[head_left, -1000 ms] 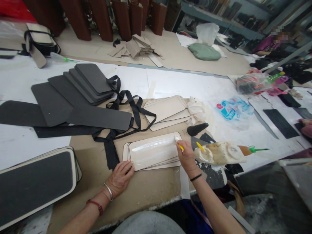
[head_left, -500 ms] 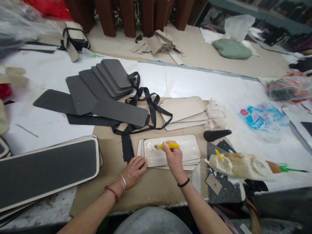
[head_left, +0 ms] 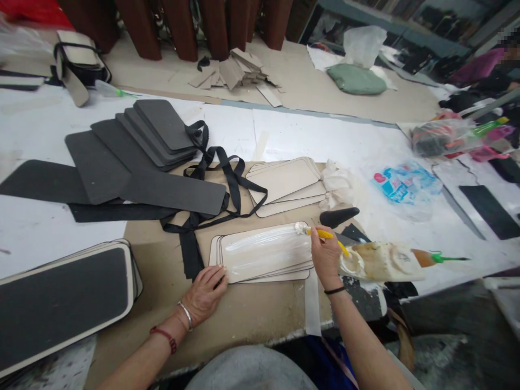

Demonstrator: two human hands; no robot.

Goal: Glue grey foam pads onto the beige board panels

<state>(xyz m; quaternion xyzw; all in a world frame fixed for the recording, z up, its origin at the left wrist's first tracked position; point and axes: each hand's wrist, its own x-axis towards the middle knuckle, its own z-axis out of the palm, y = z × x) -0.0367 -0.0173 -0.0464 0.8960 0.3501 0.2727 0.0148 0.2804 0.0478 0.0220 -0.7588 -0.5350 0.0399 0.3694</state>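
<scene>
At the near left of your table lies a stack of dark panels with cream borders (head_left: 65,309), and behind it grey panels (head_left: 174,192) fan out, a tangle of black strap (head_left: 233,181) at their right ends. Your left hand (head_left: 207,295) lies mostly flat, fingers close together and slightly bent, grasping nothing, its fingertips on the near left corner of the stack of cream panels (head_left: 264,252) in front of you. Wet white streaks run along the top panel. Beyond that stack sits a second cream pile (head_left: 284,181). At the top panel's right end, your right hand (head_left: 326,257) is closed around a yellow-handled brush (head_left: 323,234), its white-coated bristles at the far right corner. Farther right, a stained container (head_left: 388,261) lies on its side, white paste at its opening, and beyond it a blue-printed plastic wrapper (head_left: 406,184).
</scene>
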